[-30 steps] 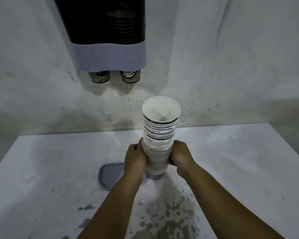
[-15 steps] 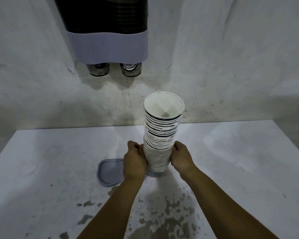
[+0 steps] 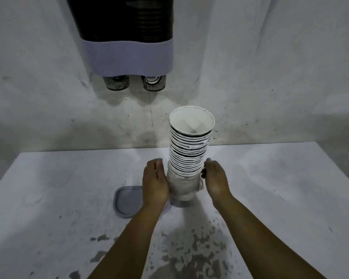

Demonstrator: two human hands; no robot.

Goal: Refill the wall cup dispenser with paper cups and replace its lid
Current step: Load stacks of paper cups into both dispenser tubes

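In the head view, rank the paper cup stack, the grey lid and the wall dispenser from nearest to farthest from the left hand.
1. Tall white paper cup stack: against the left hand, on its right.
2. Flat grey plastic lid: on the table, just left of the hand.
3. Dark wall-mounted cup dispenser: high on the wall, farthest.

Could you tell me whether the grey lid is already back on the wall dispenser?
No, the grey lid lies flat on the table beside the cup stack, below the dispenser.

White table [image 3: 280, 188] (paint chipped at near edge) abuts scuffed, speckled grey-white wall [image 3: 270, 77]; dim, uneven light.
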